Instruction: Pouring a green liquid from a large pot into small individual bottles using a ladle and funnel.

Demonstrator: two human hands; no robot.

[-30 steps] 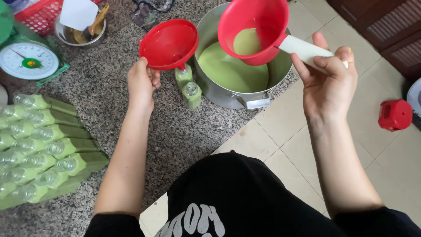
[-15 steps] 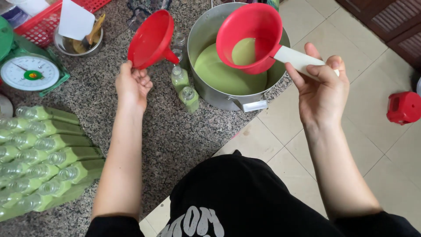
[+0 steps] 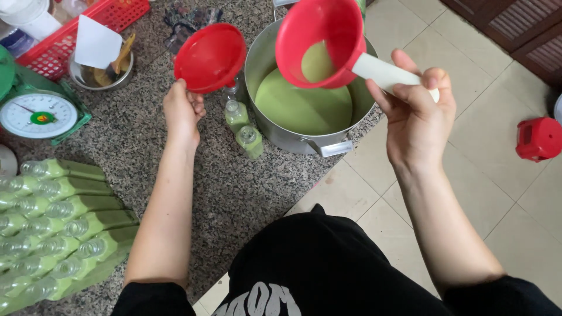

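Observation:
My right hand [image 3: 417, 108] grips the white handle of a red ladle [image 3: 319, 44] that carries some pale green liquid. The ladle hangs over a metal pot [image 3: 275, 131] filled with the same green liquid. My left hand [image 3: 182, 110] holds a red funnel [image 3: 209, 57] by its rim, just left of the pot and above a small open bottle [image 3: 232, 92]. Two small bottles filled with green liquid [image 3: 243, 129] stand uncapped on the granite counter [image 3: 234, 193] beside the pot.
Several filled green bottles [image 3: 52, 222] lie in rows at the counter's left. A green kitchen scale [image 3: 38, 114], a metal bowl [image 3: 96, 73] with paper in it and a red basket [image 3: 88, 23] sit at the back. A red stool [image 3: 538, 137] stands on the tiled floor.
My left hand has carried the funnel right and tilted it back, closer to the pot and over the open bottle. The ladle stays above the pot.

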